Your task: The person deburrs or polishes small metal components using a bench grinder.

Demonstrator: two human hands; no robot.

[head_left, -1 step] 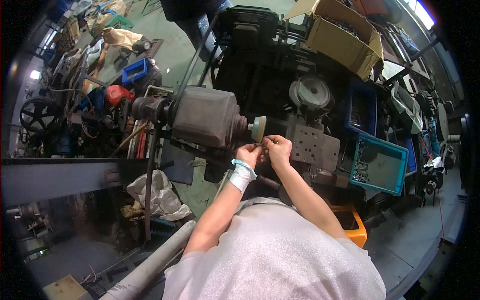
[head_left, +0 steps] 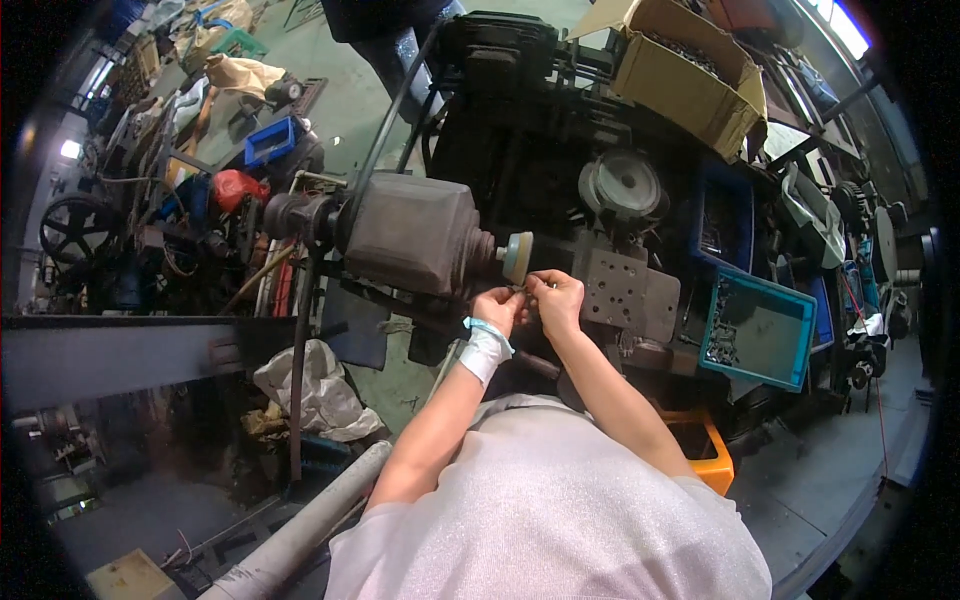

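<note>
Small part (head_left: 523, 288), mostly hidden, pinched in fingertips between left hand (head_left: 496, 309) and right hand (head_left: 557, 300), just below the disc-shaped wheel (head_left: 517, 258) in view; contact, long axis unclear.

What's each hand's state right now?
Left hand: closed, fingers curled below the round, tan-rimmed wheel; anything held cannot be made out.
Right hand: closed in a pinch beside the left; anything held is too small to tell.

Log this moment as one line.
left hand: curled, near round wheel | right hand: curled, close beside left | wheel contact: unclear | any held item: too small to identify | teal tray: at right, small parts inside
</note>
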